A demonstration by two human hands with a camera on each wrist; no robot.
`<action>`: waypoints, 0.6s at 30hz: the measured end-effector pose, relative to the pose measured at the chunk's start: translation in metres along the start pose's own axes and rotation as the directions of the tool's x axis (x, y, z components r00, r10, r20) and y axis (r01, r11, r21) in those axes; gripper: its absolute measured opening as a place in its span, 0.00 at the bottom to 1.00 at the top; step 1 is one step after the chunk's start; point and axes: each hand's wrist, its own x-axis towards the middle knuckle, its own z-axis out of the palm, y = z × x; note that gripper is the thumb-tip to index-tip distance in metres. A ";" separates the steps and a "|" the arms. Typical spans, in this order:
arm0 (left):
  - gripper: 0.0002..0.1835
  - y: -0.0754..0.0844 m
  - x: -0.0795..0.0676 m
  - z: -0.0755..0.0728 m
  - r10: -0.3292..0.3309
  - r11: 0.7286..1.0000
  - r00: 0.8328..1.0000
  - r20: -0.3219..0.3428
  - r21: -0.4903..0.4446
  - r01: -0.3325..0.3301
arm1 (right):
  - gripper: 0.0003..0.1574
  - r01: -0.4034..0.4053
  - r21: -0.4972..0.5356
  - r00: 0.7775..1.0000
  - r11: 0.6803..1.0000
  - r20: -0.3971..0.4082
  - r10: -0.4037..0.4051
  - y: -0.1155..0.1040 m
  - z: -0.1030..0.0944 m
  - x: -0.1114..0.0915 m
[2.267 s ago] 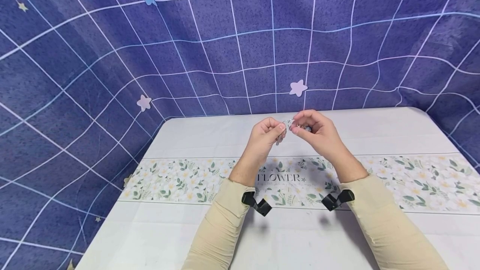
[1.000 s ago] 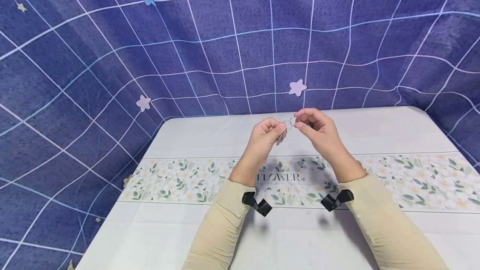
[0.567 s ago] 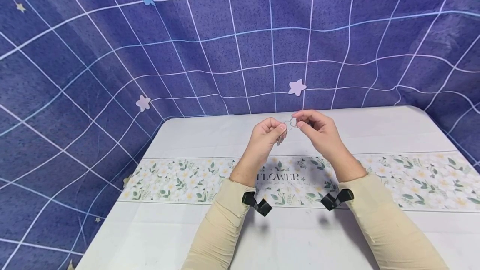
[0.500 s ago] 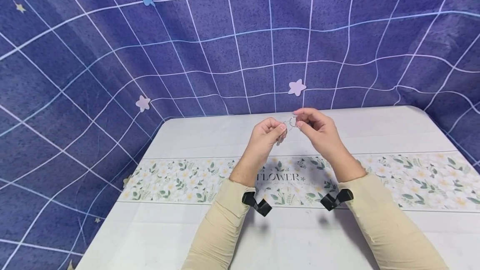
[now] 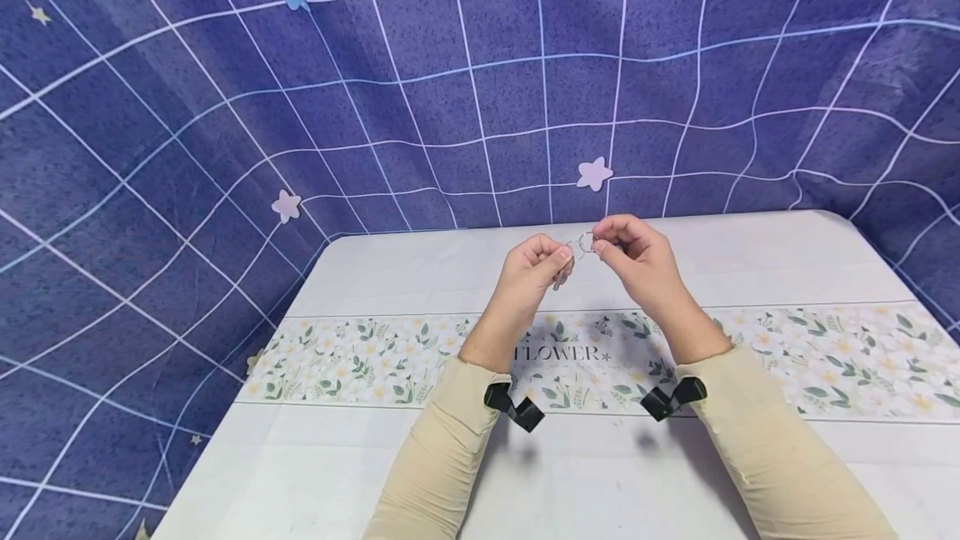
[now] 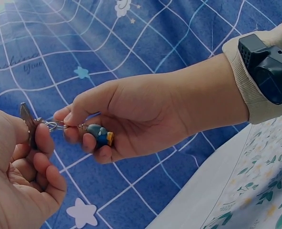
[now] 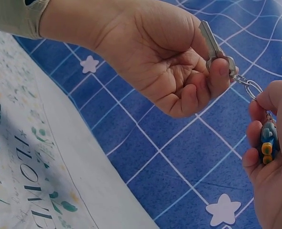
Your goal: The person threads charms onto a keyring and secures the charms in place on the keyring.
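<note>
My left hand [image 5: 536, 267] pinches a metal key [image 7: 209, 40] between thumb and index finger. Facing it, the thumb and fingertips of my right hand [image 5: 633, 261] pinch a silver key ring [image 7: 254, 89]. Small metal links [image 7: 240, 78] join the key to the ring, and this stretch spans the gap between the hands. From the ring hangs a small blue figurine charm [image 6: 100, 135] with yellow feet, lying against the curled fingers of my right hand. Both hands are held up above the table. In the head view the charm is mostly hidden behind the right fingers.
Below the hands lies a white tablecloth [image 5: 375, 282] with a floral band and the word FLOWER. A blue curtain [image 5: 420, 107] with a grid and stars rises behind the table. Black wrist cameras [image 5: 516, 408] sit on both sleeves.
My right fingers have moved slightly on the ring and drawn back a little to the right, so more of the ring shows between the hands. My left hand has stayed nearly still.
</note>
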 end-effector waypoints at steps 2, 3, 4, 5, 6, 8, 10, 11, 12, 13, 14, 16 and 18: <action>0.14 0.000 0.000 0.000 0.002 1.000 1.000 0.003 -0.001 -0.002 | 0.08 0.002 -0.012 1.000 1.000 0.001 -0.002 0.000 0.000 0.000; 0.14 0.000 0.000 0.000 0.003 1.000 1.000 0.004 -0.001 -0.003 | 0.08 0.005 -0.018 1.000 1.000 0.002 -0.005 -0.001 0.000 0.000; 0.13 0.000 0.000 0.000 0.004 1.000 1.000 0.004 -0.002 -0.003 | 0.08 0.010 -0.024 1.000 1.000 0.003 -0.010 0.000 0.001 0.000; 0.13 0.000 0.000 0.000 0.004 1.000 1.000 0.004 -0.003 -0.004 | 0.08 0.015 -0.031 1.000 0.999 0.004 -0.015 -0.001 0.001 0.000; 0.13 0.000 0.000 0.000 0.004 1.000 1.000 0.004 -0.003 -0.004 | 0.08 0.019 -0.040 1.000 0.999 0.005 -0.019 0.000 0.001 0.000; 0.13 0.000 0.000 0.000 0.004 1.000 1.000 0.001 -0.005 -0.004 | 0.08 0.029 -0.051 1.000 0.998 0.006 -0.028 0.000 0.001 0.000; 0.13 0.001 0.000 0.000 0.002 1.000 1.000 -0.001 -0.004 -0.002 | 0.09 0.032 -0.058 0.999 0.998 0.005 -0.032 0.000 0.001 0.000; 0.13 0.001 0.000 0.001 0.002 1.000 1.000 -0.001 -0.004 -0.002 | 0.09 0.030 -0.060 1.000 0.998 0.003 -0.030 -0.001 0.001 0.000; 0.13 0.001 0.000 0.001 0.002 1.000 1.000 -0.002 -0.002 -0.002 | 0.10 0.026 -0.057 1.000 0.998 0.002 -0.026 -0.001 0.002 -0.001; 0.13 0.001 0.000 0.001 0.003 1.000 1.000 -0.002 -0.002 -0.003 | 0.10 0.021 -0.052 1.000 0.998 0.002 -0.021 -0.001 0.002 -0.001; 0.13 0.001 0.000 0.001 0.005 1.000 1.000 -0.004 -0.002 -0.005 | 0.10 0.016 -0.046 1.000 0.999 0.002 -0.016 -0.001 0.002 -0.001; 0.13 0.001 0.000 0.001 0.013 1.000 1.000 -0.006 -0.001 -0.014 | 0.11 0.001 -0.032 1.000 0.999 0.002 -0.001 -0.001 0.003 -0.001; 0.13 0.001 0.000 0.000 0.026 1.000 1.000 -0.004 0.003 -0.026 | 0.12 -0.016 -0.019 1.000 1.000 0.004 0.016 0.000 0.003 0.000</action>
